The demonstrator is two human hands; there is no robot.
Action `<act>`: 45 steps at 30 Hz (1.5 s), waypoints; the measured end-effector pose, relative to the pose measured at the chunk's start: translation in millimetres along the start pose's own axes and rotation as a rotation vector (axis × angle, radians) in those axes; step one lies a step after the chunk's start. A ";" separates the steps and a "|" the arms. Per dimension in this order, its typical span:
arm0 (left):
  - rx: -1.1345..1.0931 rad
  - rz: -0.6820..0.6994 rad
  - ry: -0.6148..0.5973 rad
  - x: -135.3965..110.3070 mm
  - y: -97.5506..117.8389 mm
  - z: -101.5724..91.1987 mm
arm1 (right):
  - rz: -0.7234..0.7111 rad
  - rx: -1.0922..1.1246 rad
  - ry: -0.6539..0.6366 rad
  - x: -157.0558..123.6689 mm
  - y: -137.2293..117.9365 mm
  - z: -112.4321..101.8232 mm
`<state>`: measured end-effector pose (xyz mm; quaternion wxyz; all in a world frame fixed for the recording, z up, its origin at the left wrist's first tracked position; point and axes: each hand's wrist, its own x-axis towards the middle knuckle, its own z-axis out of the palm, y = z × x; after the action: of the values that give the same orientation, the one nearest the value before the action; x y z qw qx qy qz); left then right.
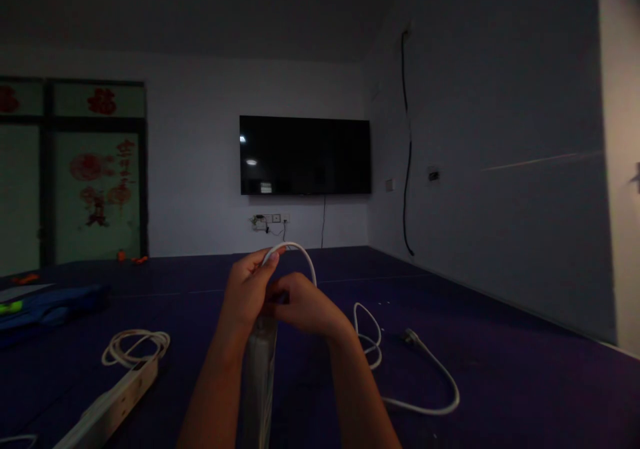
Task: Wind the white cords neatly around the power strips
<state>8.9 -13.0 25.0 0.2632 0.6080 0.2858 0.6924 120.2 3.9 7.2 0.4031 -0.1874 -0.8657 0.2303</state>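
My left hand [249, 287] is closed, with thumb and fingers pinching a white power cord [301, 249] that arches over to the right. Close beside it, my right hand [303, 302] has curled fingers at the far end of a long pale power strip [259, 382]. What those right fingers grip is hidden behind the hand. The strip points away from me between my forearms, and its surface looks glossy, perhaps plastic-wrapped. To the right, loops of white cord lie on the dark blue surface, ending in a plug [411, 337].
Another white power strip [117, 399] with a coiled cord [135, 347] lies at left on the blue surface [320, 395]. Blue cloth [60, 305] sits farther left, and small orange items [120, 255] lie at the back. A television [305, 155] hangs on the wall.
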 end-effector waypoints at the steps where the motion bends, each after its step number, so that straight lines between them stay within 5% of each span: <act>1: 0.017 0.002 -0.026 -0.6 -0.3 0.3 | -0.004 0.002 -0.001 0.4 1.3 0.0; 7: 0.038 -0.014 -0.116 -2.2 0.8 -2.5 | -0.022 0.021 0.159 3.3 2.1 2.2; 12: 0.040 -0.124 -0.234 2.2 -18.2 -16.9 | 0.095 0.050 0.622 5.7 6.7 7.3; 14: 0.120 -0.158 -0.147 -4.7 -39.3 -20.0 | 0.169 0.122 0.821 3.4 10.4 10.7; 19: 0.318 -0.067 0.071 -71.2 -95.8 -19.7 | 0.220 0.214 1.053 -14.4 17.1 24.1; 21: 0.715 0.221 0.036 -103.1 -110.2 -21.0 | 0.222 0.271 1.091 -24.9 18.9 31.4; 26: 1.234 0.435 0.082 -136.8 -128.5 -33.5 | 0.324 0.594 1.079 -54.3 29.7 47.2; 32: 1.255 0.488 -0.119 -144.2 -129.1 -58.8 | 0.431 0.594 0.967 -94.4 57.5 51.3; 37: 1.193 0.520 -0.232 -150.6 -128.8 -66.5 | 0.465 0.106 0.822 -127.1 76.2 49.3; 42: 1.149 0.519 -0.219 -146.9 -139.8 -67.8 | 0.059 -0.629 0.653 -151.7 84.7 49.6; 45: 1.130 0.503 -0.195 -145.8 -147.4 -68.9 | -0.109 -0.934 0.717 -157.8 92.1 39.7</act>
<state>-39.1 -19.2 -188.1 -0.2454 0.7624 0.4305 0.4162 197.3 -10.5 -162.5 0.5564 -0.3665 -0.6935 -0.2741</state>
